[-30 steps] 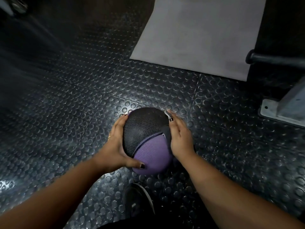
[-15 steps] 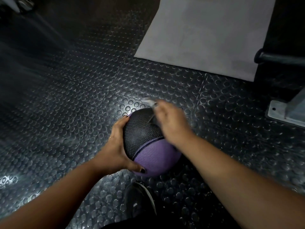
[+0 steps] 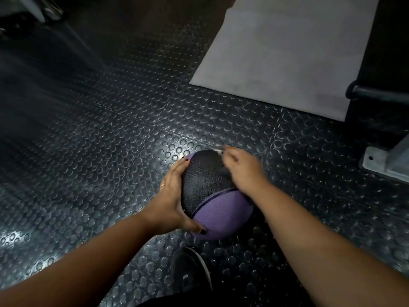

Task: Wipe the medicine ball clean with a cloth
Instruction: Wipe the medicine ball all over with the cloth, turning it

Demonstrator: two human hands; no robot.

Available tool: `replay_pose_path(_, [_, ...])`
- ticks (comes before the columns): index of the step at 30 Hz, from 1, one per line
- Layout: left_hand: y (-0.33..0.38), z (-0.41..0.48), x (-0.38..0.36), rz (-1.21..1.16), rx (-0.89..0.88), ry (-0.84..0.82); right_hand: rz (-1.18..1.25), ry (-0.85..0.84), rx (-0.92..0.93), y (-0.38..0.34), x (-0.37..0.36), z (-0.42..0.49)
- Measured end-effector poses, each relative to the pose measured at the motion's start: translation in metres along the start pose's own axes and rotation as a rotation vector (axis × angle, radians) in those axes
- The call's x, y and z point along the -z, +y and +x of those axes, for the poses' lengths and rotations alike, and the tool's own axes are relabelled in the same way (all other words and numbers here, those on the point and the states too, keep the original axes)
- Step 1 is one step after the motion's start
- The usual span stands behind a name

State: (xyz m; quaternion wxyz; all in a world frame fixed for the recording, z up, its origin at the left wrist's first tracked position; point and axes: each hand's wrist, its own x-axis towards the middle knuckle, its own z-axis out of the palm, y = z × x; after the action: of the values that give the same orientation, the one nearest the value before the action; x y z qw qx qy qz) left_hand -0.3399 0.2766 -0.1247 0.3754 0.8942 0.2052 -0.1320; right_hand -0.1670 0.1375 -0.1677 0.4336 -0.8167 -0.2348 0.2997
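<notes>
One medicine ball (image 3: 213, 196) — left hand (image 3: 171, 197) holding it, right hand (image 3: 244, 170) pinching cloth (image 3: 219, 150).

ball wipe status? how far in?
Set up: left hand grips the medicine ball. In hand: the blurred right hand holds a pale cloth at its black top. Left: likely its purple side and underside; nothing shows which parts are clean.

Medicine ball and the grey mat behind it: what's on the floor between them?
Only bare studded floor with a tile seam, seen in the head view. The right hand with its pale cloth is at the medicine ball's far edge.
</notes>
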Motion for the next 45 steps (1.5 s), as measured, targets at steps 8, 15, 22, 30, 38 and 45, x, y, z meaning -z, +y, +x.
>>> replay_pose_path(8, [-0.02,-0.019,0.0,-0.017,0.022,-0.041,0.438,0.135,-0.361,0.073,-0.019,-0.018])
replay_pose_path(15, [0.008,-0.005,0.02,-0.413,0.185,-0.043,0.735,0.344,-0.381,0.05,0.036,-0.031])
replay_pose_path(22, [0.019,0.016,-0.024,-0.063,0.302,0.502,-0.239,-0.107,0.384,-0.038,-0.028,-0.029])
replay_pose_path(30, [0.021,0.01,-0.027,-0.008,0.278,0.517,-0.305,-0.385,0.011,-0.045,-0.039,0.062])
replay_pose_path(38, [0.019,0.034,-0.01,-0.106,0.362,0.526,-0.226,0.035,0.358,-0.023,-0.04,-0.028])
replay_pose_path(45, [0.02,0.044,-0.004,-0.082,0.291,0.403,-0.242,0.098,0.393,0.016,-0.052,-0.103])
